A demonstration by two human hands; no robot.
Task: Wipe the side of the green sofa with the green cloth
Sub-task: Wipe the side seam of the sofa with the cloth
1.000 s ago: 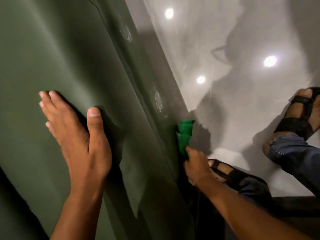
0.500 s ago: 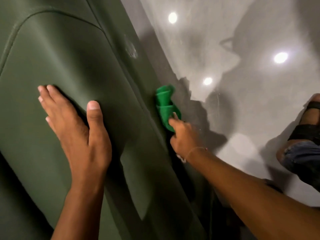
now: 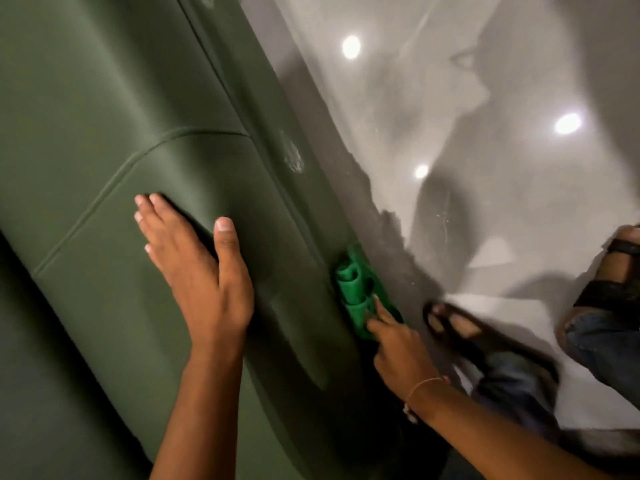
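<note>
The dark green sofa fills the left half of the head view, its side panel dropping towards the floor. My left hand lies flat on the padded top of the sofa, fingers straight. A bright green cloth, folded into rolls, is pressed against the sofa's side. My right hand holds the cloth from below, with fingers laid over its lower part. Pale dried marks show on the side panel above the cloth.
A glossy grey floor with reflected ceiling lights lies right of the sofa. My own feet in black sandals stand close: one just beside my right hand, the other at the right edge, with jeans hems.
My right hand and the cloth slid up the sofa's side, then back down towards the floor. The view shifted so more of the sofa's seams show. My left hand stayed flat.
</note>
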